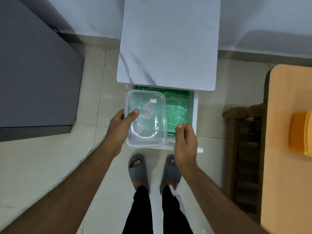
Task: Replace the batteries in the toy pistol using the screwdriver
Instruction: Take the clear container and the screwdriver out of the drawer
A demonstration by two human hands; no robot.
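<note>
My left hand (120, 125) grips the left edge of a clear plastic container (146, 119), thumb on its lid, holding it above an open white drawer (195, 112). Several small batteries (148, 110) show through the lid. My right hand (184, 142) hovers just right of the container's near corner with its fingers curled and nothing in them. No toy pistol and no screwdriver are in view.
The drawer belongs to a small cabinet with a white marble top (168, 43) and is lined with green plastic (176, 108). A dark grey cabinet (37, 73) stands at left. At right are a wooden chair (244, 149) and an orange table (287, 132) with a yellow tub (302, 132).
</note>
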